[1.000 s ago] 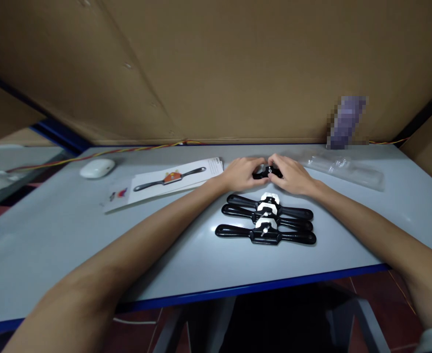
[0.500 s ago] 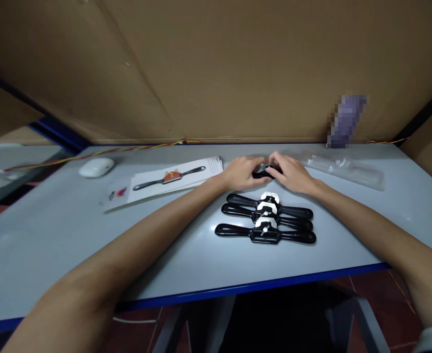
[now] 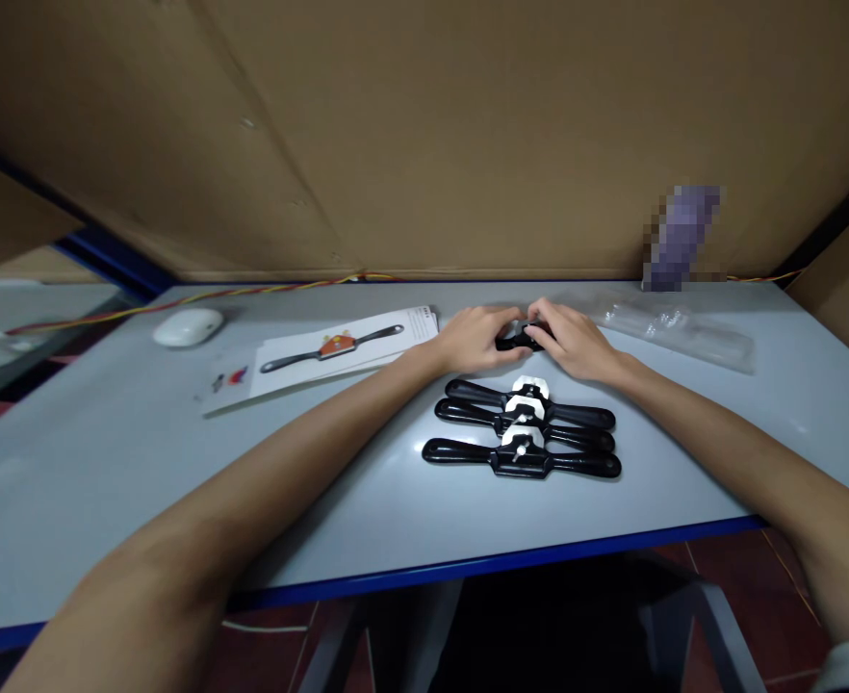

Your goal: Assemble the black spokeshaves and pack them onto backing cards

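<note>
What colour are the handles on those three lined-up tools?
Glossy black handles, best seen in the head view.

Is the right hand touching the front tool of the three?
Apart: the head view shows table and another tool between right hand and front tool.

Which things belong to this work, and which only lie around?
Likely work:
- black tool, in left hand and right hand
- three similar black tools
- cards picturing this tool
- clear plastic, perhaps

Probably unrelated:
- white rounded object
- red-yellow wires
- blurred purple object
</note>
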Motion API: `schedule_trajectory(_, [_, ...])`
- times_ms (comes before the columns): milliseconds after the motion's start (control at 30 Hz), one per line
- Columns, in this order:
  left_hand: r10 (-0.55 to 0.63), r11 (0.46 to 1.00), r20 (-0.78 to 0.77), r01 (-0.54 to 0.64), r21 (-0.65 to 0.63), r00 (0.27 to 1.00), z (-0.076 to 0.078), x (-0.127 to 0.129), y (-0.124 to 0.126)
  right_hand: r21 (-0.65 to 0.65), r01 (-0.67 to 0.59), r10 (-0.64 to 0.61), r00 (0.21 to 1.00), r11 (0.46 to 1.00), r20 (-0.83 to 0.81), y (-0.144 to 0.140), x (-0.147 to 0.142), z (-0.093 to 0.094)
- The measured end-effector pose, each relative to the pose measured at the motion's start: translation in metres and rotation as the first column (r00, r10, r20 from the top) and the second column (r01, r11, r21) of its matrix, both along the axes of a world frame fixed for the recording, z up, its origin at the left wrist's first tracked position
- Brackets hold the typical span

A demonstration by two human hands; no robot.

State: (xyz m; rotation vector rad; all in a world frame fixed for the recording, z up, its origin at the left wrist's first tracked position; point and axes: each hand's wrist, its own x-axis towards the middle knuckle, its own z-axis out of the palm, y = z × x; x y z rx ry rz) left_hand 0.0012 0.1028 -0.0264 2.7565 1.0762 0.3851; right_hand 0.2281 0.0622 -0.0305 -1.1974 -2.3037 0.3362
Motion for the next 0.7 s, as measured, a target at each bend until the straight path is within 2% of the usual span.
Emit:
schedule_trajectory(200, [0.0,1.0,-0.01,0.0,-0.002,1.0,0.0008,-0.0007,-0.0001,-0.025,0.053,-0.051,0.998,0.998,0.046,-0.0019,-0.0024,0.0027])
schedule_trajectory(333, [0.001,1.0,-0.002,-0.001,-0.006,1.0,0.001,-0.0008,-0.0001,-0.006,0.042,-0.042,0.995,0.999,0.088,-0.0028,-0.0021,0.0031])
schedule_trajectory(533, [-0.003,1.0,0.009,0.003,-0.008,1.0,0.0004,-0.0002,0.0002,0.022,-0.01,0.009,0.999,1.0,0.033,-0.0003,0.0005,-0.001])
schedule_trajectory(700, [-0.005,1.0,0.014,0.005,-0.001,1.0,-0.0003,-0.0004,0.0007,-0.025,0.036,-0.036,0.999,0.999,-0.007,0.001,-0.0009,-0.0002])
